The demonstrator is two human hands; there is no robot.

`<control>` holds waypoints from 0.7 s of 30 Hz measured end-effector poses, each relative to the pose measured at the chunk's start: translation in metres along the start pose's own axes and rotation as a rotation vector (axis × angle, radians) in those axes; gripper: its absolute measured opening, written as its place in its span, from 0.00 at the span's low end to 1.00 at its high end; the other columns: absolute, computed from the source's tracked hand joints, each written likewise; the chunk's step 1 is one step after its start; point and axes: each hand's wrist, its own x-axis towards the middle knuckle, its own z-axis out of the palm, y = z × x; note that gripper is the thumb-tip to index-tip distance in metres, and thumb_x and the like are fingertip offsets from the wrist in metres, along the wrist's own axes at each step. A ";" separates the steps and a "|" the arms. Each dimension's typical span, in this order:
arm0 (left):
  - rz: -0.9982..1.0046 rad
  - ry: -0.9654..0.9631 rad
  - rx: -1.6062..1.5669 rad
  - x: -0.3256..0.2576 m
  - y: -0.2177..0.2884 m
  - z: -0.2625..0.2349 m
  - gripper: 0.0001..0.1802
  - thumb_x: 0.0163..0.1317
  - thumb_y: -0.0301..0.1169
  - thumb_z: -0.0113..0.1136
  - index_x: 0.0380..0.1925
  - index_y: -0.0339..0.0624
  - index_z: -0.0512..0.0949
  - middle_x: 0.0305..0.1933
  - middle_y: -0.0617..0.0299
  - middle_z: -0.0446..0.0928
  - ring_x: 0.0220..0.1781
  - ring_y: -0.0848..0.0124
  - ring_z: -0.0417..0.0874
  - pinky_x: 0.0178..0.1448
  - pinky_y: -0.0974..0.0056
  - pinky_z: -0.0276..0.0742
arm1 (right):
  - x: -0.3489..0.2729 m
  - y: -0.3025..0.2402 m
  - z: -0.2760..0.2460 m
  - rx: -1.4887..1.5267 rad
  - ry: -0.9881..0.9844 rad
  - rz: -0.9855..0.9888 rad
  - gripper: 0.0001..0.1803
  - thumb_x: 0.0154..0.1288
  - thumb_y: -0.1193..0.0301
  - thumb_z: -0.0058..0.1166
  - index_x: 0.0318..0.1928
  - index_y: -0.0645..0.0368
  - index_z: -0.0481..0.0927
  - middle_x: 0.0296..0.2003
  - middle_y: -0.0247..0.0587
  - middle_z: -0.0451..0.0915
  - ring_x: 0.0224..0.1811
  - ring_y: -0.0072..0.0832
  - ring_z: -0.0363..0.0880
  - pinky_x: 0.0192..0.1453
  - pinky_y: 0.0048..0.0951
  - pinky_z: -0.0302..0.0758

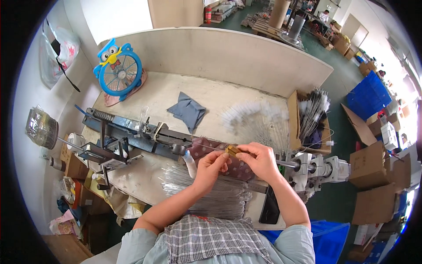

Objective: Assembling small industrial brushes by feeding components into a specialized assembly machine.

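A small brass-coloured block is between my two hands, above a dotted maroon cloth. My right hand pinches it from the right with thumb and fingers. My left hand is closed, its thumb and index fingertip at the block's left edge. A thin rod or wire runs left from the block toward the long metal bench fixture; the grip hides where it ends. Just left of my left hand stands a white bottle. Beneath my forearms lies a thick bundle of thin metal wires.
A dark phone lies by my right forearm. Shafted machinery stands to the right. White-tipped wires, a grey cloth and a blue fan occupy the bench's far side. A cardboard box holds more wires.
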 end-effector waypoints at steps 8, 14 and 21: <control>0.075 0.256 0.079 -0.004 0.003 0.004 0.10 0.65 0.32 0.55 0.38 0.37 0.78 0.31 0.66 0.77 0.26 0.81 0.72 0.30 0.76 0.67 | 0.004 0.005 -0.006 0.026 -0.095 -0.154 0.10 0.54 0.70 0.61 0.38 0.59 0.83 0.29 0.40 0.80 0.33 0.38 0.77 0.39 0.34 0.73; 0.064 0.357 -0.063 -0.007 0.025 -0.011 0.09 0.66 0.34 0.54 0.36 0.40 0.76 0.29 0.64 0.77 0.24 0.80 0.72 0.28 0.76 0.67 | 0.038 -0.015 0.035 -0.429 0.166 -0.393 0.06 0.53 0.67 0.58 0.29 0.55 0.80 0.26 0.35 0.76 0.35 0.36 0.75 0.41 0.37 0.73; 0.053 0.287 -0.036 -0.006 0.026 -0.017 0.11 0.67 0.36 0.53 0.36 0.38 0.75 0.24 0.64 0.76 0.22 0.80 0.73 0.28 0.75 0.69 | 0.046 -0.015 0.051 -0.234 0.014 -0.312 0.07 0.56 0.66 0.55 0.32 0.55 0.82 0.27 0.38 0.76 0.37 0.37 0.75 0.39 0.36 0.74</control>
